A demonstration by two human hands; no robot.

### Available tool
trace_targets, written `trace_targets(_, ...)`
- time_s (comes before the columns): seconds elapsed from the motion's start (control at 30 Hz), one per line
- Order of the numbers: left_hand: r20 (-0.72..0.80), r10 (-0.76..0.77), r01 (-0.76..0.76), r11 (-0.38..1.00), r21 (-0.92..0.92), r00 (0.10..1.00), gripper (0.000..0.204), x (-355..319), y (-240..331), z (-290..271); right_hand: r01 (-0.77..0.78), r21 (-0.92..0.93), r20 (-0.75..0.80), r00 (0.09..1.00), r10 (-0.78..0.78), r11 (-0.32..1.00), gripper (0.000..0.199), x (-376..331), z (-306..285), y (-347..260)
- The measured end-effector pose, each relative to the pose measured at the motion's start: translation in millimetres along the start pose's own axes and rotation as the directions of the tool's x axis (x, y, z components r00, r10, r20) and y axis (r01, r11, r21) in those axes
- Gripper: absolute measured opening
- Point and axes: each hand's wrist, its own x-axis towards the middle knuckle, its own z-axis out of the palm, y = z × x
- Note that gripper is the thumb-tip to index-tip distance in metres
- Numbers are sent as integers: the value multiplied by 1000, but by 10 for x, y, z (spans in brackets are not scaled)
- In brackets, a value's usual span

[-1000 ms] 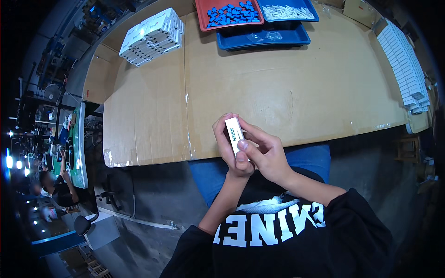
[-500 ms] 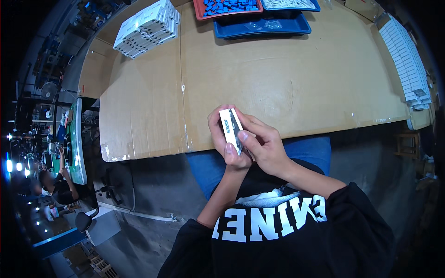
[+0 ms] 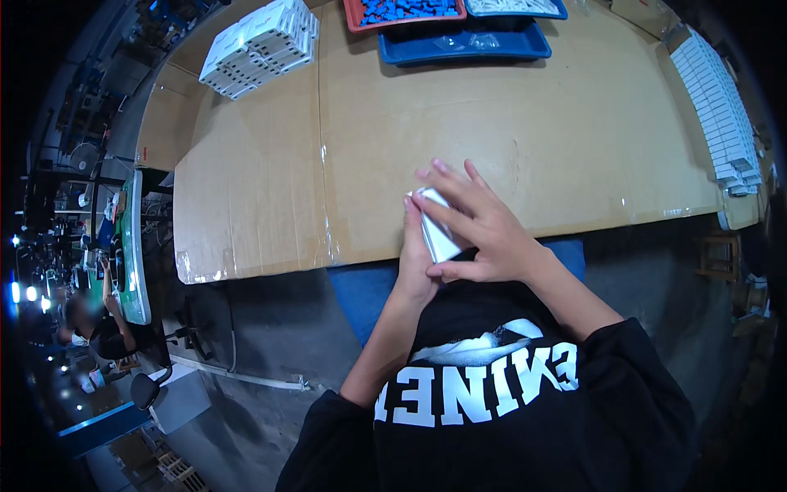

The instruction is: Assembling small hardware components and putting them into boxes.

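Observation:
A small white box is held above my lap, close to the near edge of the cardboard-covered table. My left hand is closed around its left side, with the thumb up along the edge; most of its other fingers are hidden behind the box. From the right, my right hand spans the box, its thumb at the near end and a fingertip at the far end. Other fingers of that hand stick up, slightly blurred. A plain white face of the box points upward.
White slotted plastic pieces are stacked at the far left of the table. Red and blue trays sit at the back, with blue and white parts. Rows of small white boxes line the right edge. Another person works at far left.
The box has been turned, so its face with print and a dark strip no longer shows. My right hand's fingers have spread and lifted across it, and both hands have shifted slightly right.

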Motion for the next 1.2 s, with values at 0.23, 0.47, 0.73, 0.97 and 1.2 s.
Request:
trace_targets(0.23, 5, -184, 182, 968, -173, 983, 72, -210, -151, -106, 108, 48, 125, 986, -114, 993, 84, -119, 121, 66)
trace_targets(0.47, -36, -252, 238, 945, -225, 967, 73, -392, -289, -170, -78, 397, 116, 993, 35, 915, 76, -361, 392, 63)
trace_targets(0.73, -129, 175, -192, 971, -141, 976, 61, 173, -52, -215, -124, 486, -436, 823, 363, 865, 37, 34, 217, 598)
trace_targets(0.97, 46, 579, -447, 574, 686, 814, 54, 245, 48, -803, -151, -238, -39, 989, 145, 960, 28, -405, -12, 840)
trace_targets(1.2, 261, 400, -217, -151, 964, 879, 31, -105, 202, -991, -163, -188, 95, 979, 183, 969, 37, -618, -92, 653)
